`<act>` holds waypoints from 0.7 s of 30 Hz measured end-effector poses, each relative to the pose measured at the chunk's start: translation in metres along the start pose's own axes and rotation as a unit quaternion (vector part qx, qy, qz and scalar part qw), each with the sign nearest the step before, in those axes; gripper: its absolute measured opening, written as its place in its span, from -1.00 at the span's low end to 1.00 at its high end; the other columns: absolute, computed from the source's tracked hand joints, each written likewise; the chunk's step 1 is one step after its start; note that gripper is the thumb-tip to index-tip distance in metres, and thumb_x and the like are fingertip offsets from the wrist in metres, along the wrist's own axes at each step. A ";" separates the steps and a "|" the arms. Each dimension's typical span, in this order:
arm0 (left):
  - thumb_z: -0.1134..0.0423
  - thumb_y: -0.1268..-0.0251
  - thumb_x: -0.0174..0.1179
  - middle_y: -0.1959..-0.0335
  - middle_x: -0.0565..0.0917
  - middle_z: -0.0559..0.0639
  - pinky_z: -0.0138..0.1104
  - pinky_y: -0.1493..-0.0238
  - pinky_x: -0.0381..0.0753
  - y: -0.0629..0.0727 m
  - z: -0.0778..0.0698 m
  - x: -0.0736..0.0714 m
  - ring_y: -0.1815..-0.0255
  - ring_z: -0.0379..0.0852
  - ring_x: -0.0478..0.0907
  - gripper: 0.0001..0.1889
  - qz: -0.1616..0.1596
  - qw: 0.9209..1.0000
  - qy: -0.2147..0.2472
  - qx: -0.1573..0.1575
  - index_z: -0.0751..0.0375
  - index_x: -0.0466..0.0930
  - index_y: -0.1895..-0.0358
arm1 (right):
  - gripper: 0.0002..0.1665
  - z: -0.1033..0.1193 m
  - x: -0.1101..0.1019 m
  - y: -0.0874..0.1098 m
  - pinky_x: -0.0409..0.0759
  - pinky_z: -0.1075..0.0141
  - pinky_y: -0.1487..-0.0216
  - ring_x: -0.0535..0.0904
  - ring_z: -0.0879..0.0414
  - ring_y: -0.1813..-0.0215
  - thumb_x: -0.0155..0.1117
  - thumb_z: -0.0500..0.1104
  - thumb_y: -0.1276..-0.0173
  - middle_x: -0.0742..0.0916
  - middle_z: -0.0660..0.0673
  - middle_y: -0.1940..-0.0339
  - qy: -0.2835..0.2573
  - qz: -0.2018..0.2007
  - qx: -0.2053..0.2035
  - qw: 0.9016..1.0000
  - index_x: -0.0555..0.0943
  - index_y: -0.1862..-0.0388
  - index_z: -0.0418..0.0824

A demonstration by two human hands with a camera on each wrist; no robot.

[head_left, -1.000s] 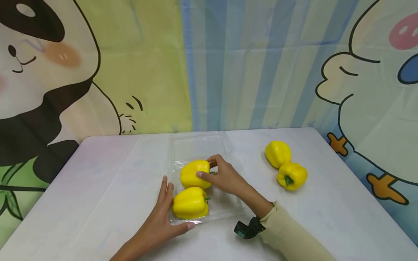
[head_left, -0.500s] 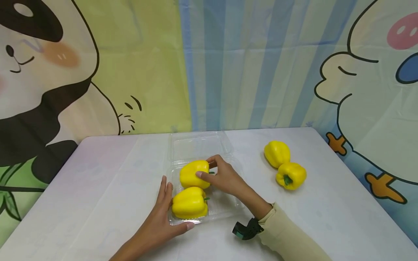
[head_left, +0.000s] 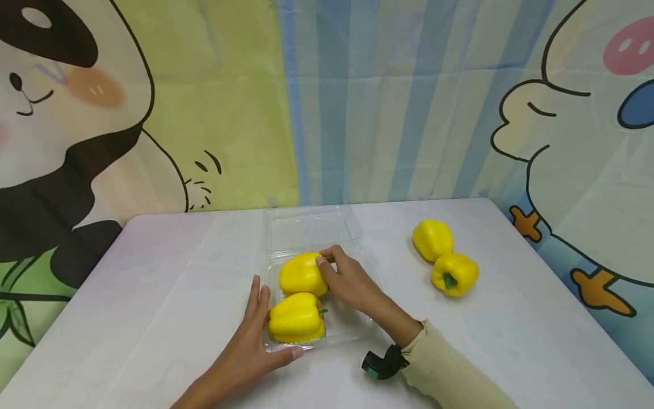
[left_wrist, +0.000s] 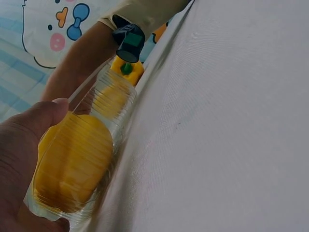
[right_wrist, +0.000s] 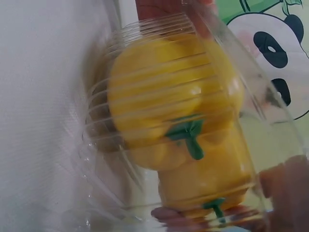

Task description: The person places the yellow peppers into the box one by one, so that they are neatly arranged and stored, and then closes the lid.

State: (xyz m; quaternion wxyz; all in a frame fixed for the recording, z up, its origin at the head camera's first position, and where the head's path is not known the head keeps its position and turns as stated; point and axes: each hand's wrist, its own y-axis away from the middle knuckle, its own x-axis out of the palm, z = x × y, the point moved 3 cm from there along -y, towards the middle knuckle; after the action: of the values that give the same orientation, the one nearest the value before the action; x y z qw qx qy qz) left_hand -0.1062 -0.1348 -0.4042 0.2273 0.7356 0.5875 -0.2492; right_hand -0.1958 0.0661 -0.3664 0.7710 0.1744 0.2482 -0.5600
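Two yellow bell peppers lie on their sides along the left part of a clear plastic clamshell box (head_left: 352,324), stems to the right. My right hand (head_left: 352,281) grips the far pepper (head_left: 301,275) at its stem end, thumb on top and fingers behind. Through the clear wall in the right wrist view, its fingers (right_wrist: 183,217) show around that pepper's lower end. The near pepper (head_left: 296,318) sits in front of it. At the box's left front corner, my left hand (head_left: 250,341) has its fingers straight along the side. Its thumb (left_wrist: 50,113) reaches the rim in the left wrist view.
Two more yellow bell peppers, a back one (head_left: 433,240) and a front one (head_left: 456,275), lie together on the white table (head_left: 153,318) at the right. The box's lid (head_left: 311,227) is folded back behind it. A cartoon-printed cloth (head_left: 357,102) hangs behind the table.
My right thumb has moved slightly right along the far pepper toward its stem end, and the fingers now cover the stem. My left hand stays at the box.
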 end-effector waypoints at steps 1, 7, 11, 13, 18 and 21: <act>-0.31 0.11 0.43 -0.55 -0.53 -0.14 0.21 -0.33 0.05 0.000 0.000 0.000 -0.54 0.19 -0.19 0.34 -0.001 1.000 0.000 0.003 0.24 -0.28 -0.56 | -0.58 0.000 0.000 0.000 0.59 0.13 0.06 0.56 0.02 0.08 -0.04 0.08 -0.55 0.57 -0.19 -0.21 -0.001 -0.004 0.005 1.000 0.40 -0.22 -0.12; -0.30 0.11 0.44 -0.56 -0.51 -0.10 0.18 -0.33 0.08 -0.002 -0.001 0.001 -0.53 0.19 -0.15 0.34 -0.004 1.000 0.000 0.018 0.29 -0.26 -0.56 | -0.58 0.000 -0.003 0.002 0.59 0.18 0.13 0.54 0.04 0.15 0.07 0.04 -0.51 0.59 -0.15 -0.16 0.002 -0.021 0.003 1.000 0.46 -0.22 -0.12; -0.29 0.10 0.44 -0.56 -0.52 -0.10 0.20 -0.33 0.06 -0.002 -0.001 0.001 -0.52 0.19 -0.13 0.34 0.000 1.000 0.002 0.017 0.27 -0.27 -0.56 | -0.58 -0.001 -0.006 0.002 0.64 0.18 0.09 0.62 0.01 0.10 0.15 -0.01 -0.49 0.64 -0.15 -0.07 -0.004 -0.030 -0.024 0.999 0.52 -0.20 -0.19; -0.29 0.09 0.43 -0.55 -0.53 -0.11 0.21 -0.33 0.06 -0.002 -0.001 0.001 -0.52 0.19 -0.12 0.33 0.003 1.000 0.001 0.016 0.25 -0.28 -0.56 | -0.58 -0.001 -0.007 0.002 0.64 0.20 0.08 0.64 0.00 0.08 0.18 -0.03 -0.47 0.67 -0.15 -0.03 -0.009 -0.033 -0.032 0.999 0.54 -0.19 -0.22; -0.31 0.07 0.41 -0.55 -0.55 -0.15 0.23 -0.32 0.07 -0.001 0.000 0.001 -0.53 0.20 -0.14 0.32 0.006 1.000 0.001 0.008 0.21 -0.30 -0.57 | -0.54 -0.004 -0.007 -0.001 0.66 0.27 0.12 0.67 0.03 0.11 0.20 -0.06 -0.46 0.68 -0.16 -0.04 -0.035 -0.020 -0.047 0.998 0.55 -0.24 -0.25; -0.31 0.08 0.41 -0.55 -0.54 -0.14 0.24 -0.32 0.06 -0.001 0.001 0.000 -0.53 0.21 -0.14 0.32 0.004 1.000 0.002 0.007 0.23 -0.30 -0.57 | -0.53 -0.006 -0.006 -0.003 0.65 0.27 0.10 0.68 0.03 0.10 0.17 -0.09 -0.48 0.69 -0.17 -0.06 -0.040 -0.013 -0.054 0.998 0.53 -0.27 -0.27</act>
State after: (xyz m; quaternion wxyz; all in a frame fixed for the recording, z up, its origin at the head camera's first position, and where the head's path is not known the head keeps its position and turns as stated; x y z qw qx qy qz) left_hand -0.1072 -0.1351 -0.4054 0.2219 0.7404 0.5829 -0.2508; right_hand -0.2010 0.0730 -0.3677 0.7812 0.1069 0.2488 -0.5625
